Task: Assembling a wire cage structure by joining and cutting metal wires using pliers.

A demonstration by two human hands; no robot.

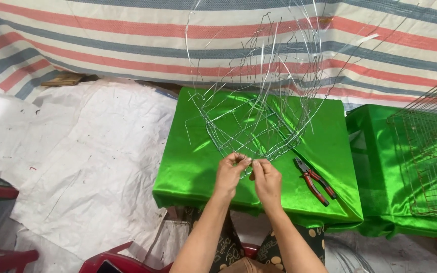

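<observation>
While both hands, left [230,171] & right [265,176], pinch wire frame [254,116] at near rim, I judge it light, springy; grip junctions.

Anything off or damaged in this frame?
Nothing stands out. The wire frame on the green-covered table is unfinished, with loose strand ends sticking up unevenly. Both the left hand and the right hand pinch wire at its near edge. The red-handled pliers lie flat beside them.
</observation>
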